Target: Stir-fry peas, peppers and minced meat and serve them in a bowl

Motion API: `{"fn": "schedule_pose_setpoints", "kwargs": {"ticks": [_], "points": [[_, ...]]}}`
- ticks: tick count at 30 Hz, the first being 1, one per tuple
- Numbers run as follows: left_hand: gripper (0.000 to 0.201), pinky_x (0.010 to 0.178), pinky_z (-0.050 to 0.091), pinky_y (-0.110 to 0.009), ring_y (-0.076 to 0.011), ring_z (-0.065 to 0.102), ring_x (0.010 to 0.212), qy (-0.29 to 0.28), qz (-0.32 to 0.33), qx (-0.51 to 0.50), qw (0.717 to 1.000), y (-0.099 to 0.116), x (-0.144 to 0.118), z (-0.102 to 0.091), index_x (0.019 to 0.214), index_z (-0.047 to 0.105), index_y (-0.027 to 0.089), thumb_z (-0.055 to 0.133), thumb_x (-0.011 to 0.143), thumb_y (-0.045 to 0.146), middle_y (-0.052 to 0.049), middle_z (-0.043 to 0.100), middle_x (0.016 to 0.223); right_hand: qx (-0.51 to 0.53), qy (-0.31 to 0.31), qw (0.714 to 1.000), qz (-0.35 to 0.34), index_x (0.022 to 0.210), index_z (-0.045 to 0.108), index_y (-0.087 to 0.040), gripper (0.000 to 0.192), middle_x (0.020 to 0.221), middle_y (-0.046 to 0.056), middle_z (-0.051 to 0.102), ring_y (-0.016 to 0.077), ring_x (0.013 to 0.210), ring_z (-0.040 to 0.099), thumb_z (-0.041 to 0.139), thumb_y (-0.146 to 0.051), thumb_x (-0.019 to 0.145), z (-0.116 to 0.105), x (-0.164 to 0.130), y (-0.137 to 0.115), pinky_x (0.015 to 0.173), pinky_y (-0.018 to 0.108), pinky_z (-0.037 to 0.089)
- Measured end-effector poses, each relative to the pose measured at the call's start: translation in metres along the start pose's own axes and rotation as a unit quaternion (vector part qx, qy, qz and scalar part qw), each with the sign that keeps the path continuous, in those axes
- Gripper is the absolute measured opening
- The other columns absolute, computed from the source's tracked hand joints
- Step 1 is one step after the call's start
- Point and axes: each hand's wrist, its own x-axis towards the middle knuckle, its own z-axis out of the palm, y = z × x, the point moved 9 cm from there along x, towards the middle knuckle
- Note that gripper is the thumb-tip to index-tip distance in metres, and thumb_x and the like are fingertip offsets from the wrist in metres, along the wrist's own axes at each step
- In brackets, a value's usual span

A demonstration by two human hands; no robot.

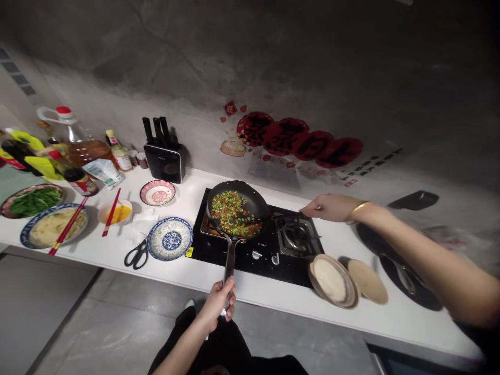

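Note:
My left hand [219,302] is closed around the metal handle of a dark frying pan [255,200] over the left burner. Inside the pan, chopped green and reddish-brown bits [232,211] lie mostly toward the left and front. My right hand [328,207], with a gold bangle on its wrist, grips a dark spatula [287,215] that reaches into the pan from the right. The spatula's far end is hard to make out against the pan and food. Beneath them is a black gas hob [244,255] whose right burner [297,234] has nothing on it.
Left of the hob are a blue-patterned plate [170,238], scissors [136,255], a bowl of beaten egg [116,212], noodles [58,226], greens [33,201] and a knife block [164,156]. To the right stand a wooden-looking bowl [334,281] and a dark pan [410,284].

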Motion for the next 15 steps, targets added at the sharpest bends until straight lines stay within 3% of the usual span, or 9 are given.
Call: {"fn": "schedule_pose_setpoints", "kwargs": {"ticks": [4, 10, 12, 15], "points": [[0.05, 0.028, 0.022, -0.018, -0.005, 0.036, 0.027, -0.001, -0.002, -0.001, 1.0, 0.0, -0.001, 0.0, 0.07, 0.041, 0.019, 0.057, 0.063, 0.067, 0.009, 0.042, 0.045, -0.045, -0.044, 0.998, -0.019, 0.095, 0.071, -0.032, 0.028, 0.086, 0.001, 0.071, 0.0216, 0.08, 0.064, 0.053, -0.04, 0.075, 0.015, -0.005, -0.015, 0.071, 0.03, 0.045], [0.05, 0.028, 0.021, -0.017, -0.0048, 0.036, 0.027, 0.002, -0.008, -0.002, 1.0, -0.002, 0.0, -0.002, 0.071, 0.041, 0.019, 0.057, 0.063, 0.066, 0.009, 0.042, 0.045, -0.044, 0.058, 0.997, 0.027, 0.124, 0.053, -0.03, 0.042, 0.107, 0.006, 0.066, 0.0214, 0.094, 0.062, 0.032, -0.039, 0.089, 0.058, 0.022, -0.066, 0.078, 0.032, 0.044], [0.051, 0.029, 0.021, -0.018, -0.0048, 0.035, 0.027, 0.005, -0.006, -0.002, 1.0, -0.001, 0.0, -0.002, 0.071, 0.041, 0.019, 0.057, 0.062, 0.067, 0.009, 0.042, 0.045, -0.051, 0.057, 0.995, 0.058, 0.127, 0.051, -0.026, 0.044, 0.105, 0.009, 0.067, 0.0226, 0.093, 0.062, 0.03, -0.037, 0.09, 0.066, 0.029, -0.07, 0.076, 0.033, 0.045], [0.051, 0.029, 0.02, -0.018, -0.005, 0.035, 0.027, 0.012, -0.007, -0.002, 1.0, -0.001, 0.0, -0.002, 0.07, 0.041, 0.02, 0.058, 0.062, 0.067, 0.009, 0.042, 0.044, -0.064, 0.027, 0.995, 0.067, 0.123, 0.054, -0.023, 0.042, 0.104, 0.011, 0.067, 0.0236, 0.094, 0.062, 0.031, -0.032, 0.089, 0.061, 0.022, -0.061, 0.075, 0.032, 0.045]]}}
